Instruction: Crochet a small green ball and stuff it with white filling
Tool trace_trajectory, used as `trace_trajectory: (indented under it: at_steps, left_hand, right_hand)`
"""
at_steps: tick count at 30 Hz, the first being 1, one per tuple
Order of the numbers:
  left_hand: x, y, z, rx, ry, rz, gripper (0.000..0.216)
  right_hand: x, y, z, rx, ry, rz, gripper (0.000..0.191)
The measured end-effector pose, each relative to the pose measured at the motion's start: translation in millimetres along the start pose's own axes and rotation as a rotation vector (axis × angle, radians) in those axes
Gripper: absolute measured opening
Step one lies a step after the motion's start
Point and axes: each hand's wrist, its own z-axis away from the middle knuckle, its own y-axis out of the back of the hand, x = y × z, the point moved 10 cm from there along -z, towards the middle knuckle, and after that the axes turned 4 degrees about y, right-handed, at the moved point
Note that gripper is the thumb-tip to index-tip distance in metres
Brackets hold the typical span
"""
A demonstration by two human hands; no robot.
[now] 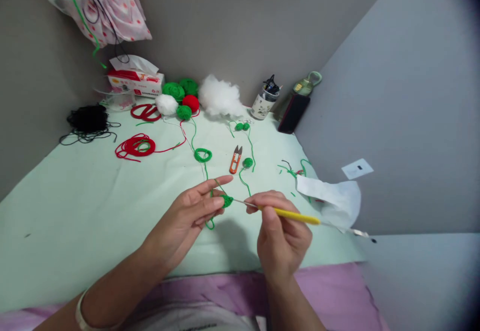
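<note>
Green piece [227,201]: above the table [112,211], at the hook's [296,215] tip.
Left hand [191,208]: pinching the piece, forefinger raised, apparently tensioning the yarn [221,187].
Right hand [281,233]: fingers closed round the yellow hook, pen-like, likely for control.
Snips [236,160]: just beyond, probably for easy reach.

Yellow hook handle [296,215], green crochet [227,201], seemingly red-dotted pink cloth [120,8]

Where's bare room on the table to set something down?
The widest bare patch of table lies left of the left hand, in front of the red yarn coil. A smaller one lies between the lone green ball and the yarn scraps. The back is crowded with yarn balls, stuffing and the pen cup.
</note>
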Motion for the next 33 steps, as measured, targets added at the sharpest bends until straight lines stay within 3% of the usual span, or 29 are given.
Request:
trace_trajectory:
  at_steps: [3, 5, 7, 10, 13, 16, 19, 24, 29, 33]
  left_hand:
    - [3, -4, 2, -0.03, -0.03, -0.035, 0.044]
    - [3, -6, 3, -0.036, -0.055, -0.065, 0.04]
    - [5, -4, 4, -0.003, -0.093, -0.084, 0.038]
    - [7, 1, 3, 0.041, -0.134, -0.06, 0.041]
    - [0, 1, -1, 0.014, -0.058, 0.012, 0.042]
    - [-7, -1, -4, -0.031, 0.021, 0.091, 0.033]
    - [-2, 0, -4, -0.018, -0.031, 0.085, 0.03]
    - [3, -2, -1, 0.003, -0.133, -0.091, 0.028]
    - [8, 2, 1, 0.048, -0.146, -0.186, 0.028]
    - [10, 6, 1, 0.067, -0.138, -0.217, 0.032]
  right_hand:
    - [20, -7, -1, -0.017, -0.196, -0.223, 0.018]
    - [22, -14, 1, -0.066, -0.214, -0.221, 0.018]
    - [17, -15, 3, -0.08, -0.148, -0.109, 0.023]
    - [-5, -19, 9, -0.167, 0.072, 0.2, 0.034]
    - [-20, -21, 12, -0.221, 0.23, 0.36, 0.04]
    - [-4, 0, 2, -0.075, 0.041, 0.176, 0.025]
    - [20, 4, -1, 0.015, -0.176, -0.099, 0.016]
    - [32, -9, 4, -0.03, -0.248, -0.173, 0.014]
    - [45, -7, 7, -0.001, -0.379, -0.279, 0.016]
    - [40, -6, 5, -0.024, -0.369, -0.29, 0.017]
